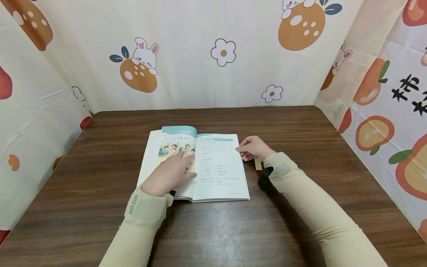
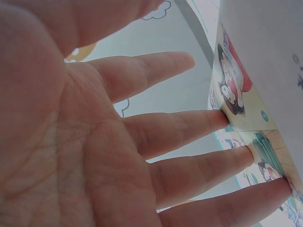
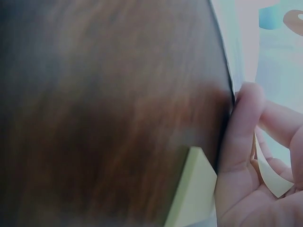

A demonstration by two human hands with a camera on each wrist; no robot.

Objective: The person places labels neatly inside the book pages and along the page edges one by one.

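An open book (image 1: 218, 185) lies on the table, with colored pictures on its left page and printed lines on its right page. My left hand (image 1: 171, 172) rests on the left page. In the left wrist view its fingers (image 2: 170, 127) are spread and straight, several tips touching the pictures (image 2: 234, 85). At the right edge of the right page, my right hand (image 1: 254, 147) pinches a small yellow sticky note (image 3: 272, 175) between thumb and fingers, partly hidden by them. Just beside this hand, a narrow yellow sticky-note pad (image 1: 258, 164) lies on the table.
The brown wooden table (image 1: 213, 233) extends around the book. A white curtain (image 1: 186, 74) with rabbits, fruit and flowers hangs behind its far edge, and printed cloth (image 1: 377, 111) hangs along the right side. A black band (image 1: 265, 178) is at the right wrist.
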